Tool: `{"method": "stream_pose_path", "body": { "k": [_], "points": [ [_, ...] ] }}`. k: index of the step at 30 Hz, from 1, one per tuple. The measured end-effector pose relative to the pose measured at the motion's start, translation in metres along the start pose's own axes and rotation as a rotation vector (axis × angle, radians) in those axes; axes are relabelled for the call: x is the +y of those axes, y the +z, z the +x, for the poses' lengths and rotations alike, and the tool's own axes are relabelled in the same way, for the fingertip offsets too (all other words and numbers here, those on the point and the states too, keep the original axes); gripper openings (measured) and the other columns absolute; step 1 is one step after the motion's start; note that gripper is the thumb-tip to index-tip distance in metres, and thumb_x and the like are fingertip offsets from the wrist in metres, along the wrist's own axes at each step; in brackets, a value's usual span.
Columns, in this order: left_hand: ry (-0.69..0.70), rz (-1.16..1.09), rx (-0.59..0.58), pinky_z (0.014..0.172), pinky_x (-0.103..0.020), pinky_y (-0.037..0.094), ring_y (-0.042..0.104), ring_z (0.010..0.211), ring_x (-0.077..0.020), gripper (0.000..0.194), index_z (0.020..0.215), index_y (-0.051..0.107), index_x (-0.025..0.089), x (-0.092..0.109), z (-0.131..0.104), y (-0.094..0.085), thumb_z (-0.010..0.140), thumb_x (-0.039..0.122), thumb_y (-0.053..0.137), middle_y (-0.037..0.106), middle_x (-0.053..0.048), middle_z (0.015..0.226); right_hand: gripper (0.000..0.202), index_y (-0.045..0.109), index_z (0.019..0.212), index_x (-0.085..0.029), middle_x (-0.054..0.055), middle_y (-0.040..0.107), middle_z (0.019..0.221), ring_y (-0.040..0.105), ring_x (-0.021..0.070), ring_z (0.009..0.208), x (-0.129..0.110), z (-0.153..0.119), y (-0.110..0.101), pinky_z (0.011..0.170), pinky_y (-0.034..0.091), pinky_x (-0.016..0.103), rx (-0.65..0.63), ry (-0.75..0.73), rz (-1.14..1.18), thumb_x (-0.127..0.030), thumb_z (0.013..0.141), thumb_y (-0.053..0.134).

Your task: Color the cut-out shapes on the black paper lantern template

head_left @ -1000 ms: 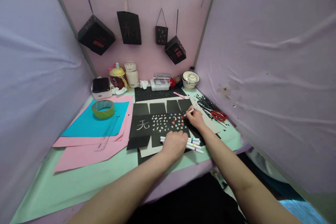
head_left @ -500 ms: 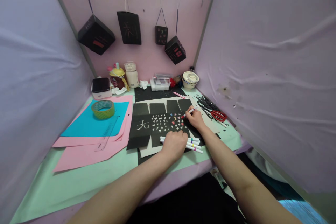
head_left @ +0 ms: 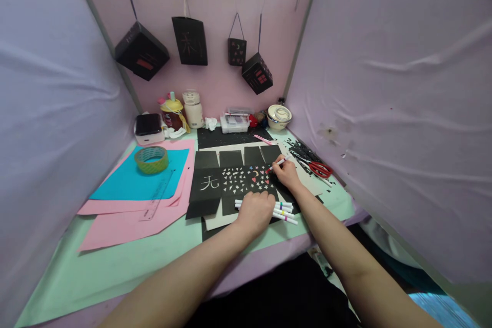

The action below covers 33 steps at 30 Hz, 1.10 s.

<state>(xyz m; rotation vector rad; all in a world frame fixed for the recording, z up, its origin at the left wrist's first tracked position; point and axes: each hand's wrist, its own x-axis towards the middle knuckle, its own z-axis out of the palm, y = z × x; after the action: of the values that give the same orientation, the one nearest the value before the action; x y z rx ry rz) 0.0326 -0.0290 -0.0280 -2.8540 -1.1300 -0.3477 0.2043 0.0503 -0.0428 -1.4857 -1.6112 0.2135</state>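
Black card (head_left: 234,197) with little cut-out stars, hearts, a moon and a bunch of triangles, lying flat right under both hands. The right fingers (head_left: 277,161) are closed round a white pen (head_left: 283,161), its reddish tip down at the cut-outs just left of them. The left fingers (head_left: 263,196) are curled down over the nearer part of the card, with white markers (head_left: 285,212) poking out on both sides of the hand; can't tell if they're gripped or just under it.

Further left of the left fingers there's a white character (head_left: 209,183) on the card, then a clear ruler (head_left: 157,196) and a roll of tape (head_left: 151,165) on blue paper (head_left: 130,179), with pink paper (head_left: 115,230) under that. Right of the right fingers: red-handled scissors (head_left: 320,169) next to a messy heap of black scraps (head_left: 303,151). Beyond both sets of fingers, a clear box (head_left: 234,123) and a lidded bowl (head_left: 279,117) sit at the back of the desk (head_left: 115,277), and four black lanterns (head_left: 189,41) hang above.
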Motion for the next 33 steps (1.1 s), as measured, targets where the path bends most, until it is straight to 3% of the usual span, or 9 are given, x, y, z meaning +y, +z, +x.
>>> {"method": "stream_pose_path", "body": {
  "k": [13, 33],
  "points": [
    [-0.006, -0.013, -0.016, 0.061, -0.033, 0.037, 0.055, 0.069, -0.0212, 0.012, 0.077, 0.052, 0.015, 0.0003, -0.0001, -0.0027, 0.080, 0.011, 0.041, 0.058, -0.007, 0.076, 0.015, 0.043, 0.062, -0.021, -0.003, 0.047, 0.053, 0.045, 0.0123, 0.050, 0.0028, 0.0006, 0.0003, 0.054, 0.032, 0.024, 0.062, -0.012, 0.011, -0.027, 0.075, 0.044],
    [-0.016, -0.021, -0.020, 0.063, -0.033, 0.037, 0.055, 0.069, -0.0209, 0.014, 0.079, 0.053, 0.014, 0.0002, -0.0004, -0.0002, 0.080, 0.010, 0.040, 0.058, -0.008, 0.077, 0.013, 0.042, 0.061, -0.021, -0.004, 0.046, 0.050, 0.042, 0.0127, 0.049, 0.0035, 0.0004, 0.0006, 0.053, 0.032, 0.024, 0.017, 0.013, -0.005, -0.027, 0.072, 0.043]
  ]
}}
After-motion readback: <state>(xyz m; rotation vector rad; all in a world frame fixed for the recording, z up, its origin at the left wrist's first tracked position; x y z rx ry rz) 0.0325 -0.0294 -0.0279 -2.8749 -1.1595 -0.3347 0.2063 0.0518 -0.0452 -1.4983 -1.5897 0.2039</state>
